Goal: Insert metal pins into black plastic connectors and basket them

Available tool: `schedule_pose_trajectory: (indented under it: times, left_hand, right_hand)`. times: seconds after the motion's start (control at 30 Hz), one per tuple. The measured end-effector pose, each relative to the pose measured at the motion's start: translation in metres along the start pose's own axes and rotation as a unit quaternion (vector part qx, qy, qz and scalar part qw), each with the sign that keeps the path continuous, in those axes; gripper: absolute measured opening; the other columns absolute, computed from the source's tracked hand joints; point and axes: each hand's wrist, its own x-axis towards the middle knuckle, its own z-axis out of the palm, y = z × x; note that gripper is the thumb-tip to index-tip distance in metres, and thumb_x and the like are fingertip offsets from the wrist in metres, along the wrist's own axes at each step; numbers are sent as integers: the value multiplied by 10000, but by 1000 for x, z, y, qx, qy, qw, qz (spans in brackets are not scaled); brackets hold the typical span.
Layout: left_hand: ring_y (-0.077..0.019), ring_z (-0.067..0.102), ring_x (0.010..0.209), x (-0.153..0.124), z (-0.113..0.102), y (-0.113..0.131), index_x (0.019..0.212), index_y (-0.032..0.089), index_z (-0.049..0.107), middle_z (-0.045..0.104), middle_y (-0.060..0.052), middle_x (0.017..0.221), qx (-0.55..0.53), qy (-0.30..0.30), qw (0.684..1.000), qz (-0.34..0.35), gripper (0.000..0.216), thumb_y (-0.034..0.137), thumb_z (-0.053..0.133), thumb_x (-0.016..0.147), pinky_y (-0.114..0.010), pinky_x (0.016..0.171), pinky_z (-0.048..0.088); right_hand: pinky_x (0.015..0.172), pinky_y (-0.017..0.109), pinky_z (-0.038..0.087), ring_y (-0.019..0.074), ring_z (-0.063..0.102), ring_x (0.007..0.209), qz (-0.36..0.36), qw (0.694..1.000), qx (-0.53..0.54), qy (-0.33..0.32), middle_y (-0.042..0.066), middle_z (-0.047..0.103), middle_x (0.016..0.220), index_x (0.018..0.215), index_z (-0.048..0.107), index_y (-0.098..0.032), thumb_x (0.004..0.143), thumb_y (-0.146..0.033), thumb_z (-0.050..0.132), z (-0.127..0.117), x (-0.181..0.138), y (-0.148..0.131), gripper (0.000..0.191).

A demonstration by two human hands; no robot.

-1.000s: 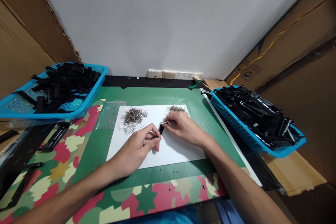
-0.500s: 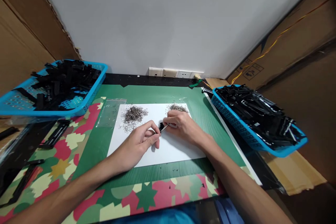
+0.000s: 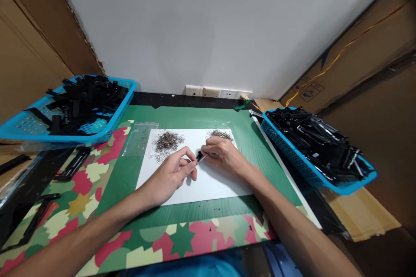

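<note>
My left hand [image 3: 170, 174] rests on a white sheet [image 3: 214, 184], fingers pinched on a small black plastic part [image 3: 198, 155]. My right hand [image 3: 222, 154] sits just right of it, fingers closed on a thin metal pin [image 3: 203, 158] whose tip meets the black part. Two heaps of small metal pieces lie on the sheet: a larger heap [image 3: 166, 141] at the back left and a smaller heap [image 3: 219, 133] right behind my right hand.
A blue basket [image 3: 30, 132] of black plastic parts stands at the left, another blue basket [image 3: 297, 160] at the right. A clear plastic bag [image 3: 138, 138] lies left of the sheet. Black strips [image 3: 69, 166] lie on the patterned mat. Cardboard walls stand on both sides.
Both hands stay together over the sheet. The metal pin in my right hand has tilted down toward the black part, and the view has shifted slightly.
</note>
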Motion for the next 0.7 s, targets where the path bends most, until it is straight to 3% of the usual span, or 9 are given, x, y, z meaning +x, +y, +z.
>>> schedule_pose_trajectory:
  times: [0.13,0.27,0.4,0.57,0.7]
  left_hand:
    - [-71,364,525,0,0,-2,1044,215,535,673,-6,821,-9,6,1000,8,312,503,656,1032,-202,473,204]
    - [-76,382,538,0,0,-3,1051,220,539,623,17,787,-20,7,1000,19,328,526,658,1035,-202,479,214]
    - [-79,387,547,0,0,-3,1064,219,540,608,19,790,-15,2,1000,15,361,562,649,1039,-209,485,215]
    - [-81,377,553,0,0,-2,1064,218,539,600,22,783,-9,-4,1000,15,369,572,643,1043,-221,498,220]
    - [-91,384,578,-1,0,-1,1061,219,538,581,29,773,-2,-7,1000,16,354,563,625,1054,-228,525,242]
  right_hand:
    - [669,287,322,138,469,698,24,1000,18,2,12,529,787,758,657,-174,956,-65,580,-3,1,-2,239]
    - [684,269,366,133,518,712,30,999,45,-2,22,610,841,911,758,-168,931,-55,616,-15,0,-2,183]
    - [739,286,444,164,588,784,38,999,32,18,54,661,915,1033,786,-167,999,-107,606,-28,-4,0,192]
    - [905,385,522,253,638,1042,32,996,-30,80,129,713,1124,1174,795,-208,1112,-219,535,-29,-6,3,268]
    - [860,369,546,228,698,961,69,982,19,173,104,759,1091,1095,820,-220,1096,-285,607,-20,-3,-1,222]
